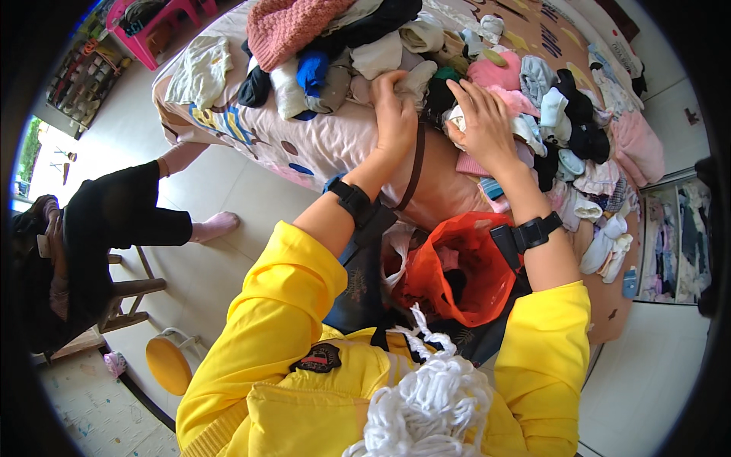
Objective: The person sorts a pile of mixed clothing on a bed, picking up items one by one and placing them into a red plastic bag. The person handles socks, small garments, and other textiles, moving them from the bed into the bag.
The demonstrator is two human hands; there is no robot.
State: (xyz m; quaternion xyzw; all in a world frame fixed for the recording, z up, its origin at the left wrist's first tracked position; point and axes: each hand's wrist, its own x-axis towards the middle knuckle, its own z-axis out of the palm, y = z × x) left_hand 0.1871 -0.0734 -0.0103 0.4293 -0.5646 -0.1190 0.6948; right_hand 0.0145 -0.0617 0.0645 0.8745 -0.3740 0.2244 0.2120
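Observation:
My left hand [395, 117] rests at the near edge of a heap of balled socks, its fingertips by a cream, sheer-looking sock ball [417, 83]. My right hand [484, 123] lies just to the right, fingers spread, its palm over a white item [457, 118] that it partly hides; whether it grips it I cannot tell. A dark green and black bundle [442, 91] sits between the hands. Beyond are a blue sock ball [312, 73], a pink knitted garment [291, 31] and a pink fluffy bundle [495, 69]. An open red plastic bag [471, 274] with a few items inside stands at my lap.
The heap lies on a bed with a patterned pink sheet [337, 143]. Loose socks [605, 245] spread down the right side. Another person [114, 211] sits at left on a wooden chair [134, 288], near a yellow round stool [168, 365]. An open wardrobe drawer [677, 245] is at right.

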